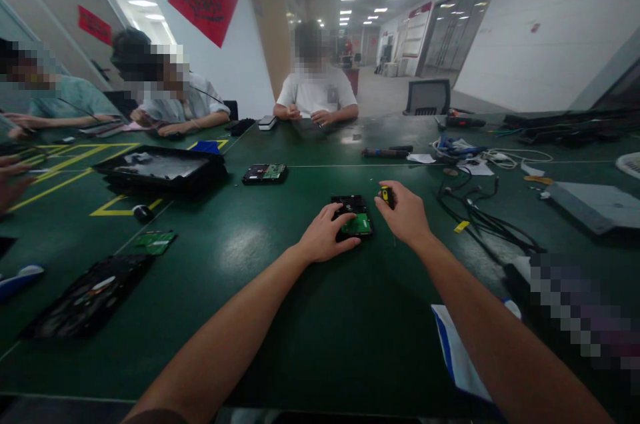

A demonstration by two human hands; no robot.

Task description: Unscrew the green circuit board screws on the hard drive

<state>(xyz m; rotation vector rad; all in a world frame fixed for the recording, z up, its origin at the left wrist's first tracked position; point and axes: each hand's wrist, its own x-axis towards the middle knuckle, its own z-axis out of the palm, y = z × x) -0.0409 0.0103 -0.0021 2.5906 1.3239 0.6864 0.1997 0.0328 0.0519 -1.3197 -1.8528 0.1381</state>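
A hard drive [356,225] with a green circuit board facing up lies on the green table. My left hand [327,232] grips it from the left side, fingers over its top and thumb along the near edge. Just to the right of the drive, my right hand [404,212] is closed around a black and yellow screwdriver [387,195]. A thin shaft seems to point down below the fist, apart from the drive. Another hard drive [265,174] with a green board lies farther off, slightly left.
Black tray [160,171], loose green circuit board [156,242] and opened black device [93,297] are on the left. Black cables [483,214], a grey metal box [595,204] and a white-blue packet [457,347] lie right. Another person [316,91] sits opposite; others sit left.
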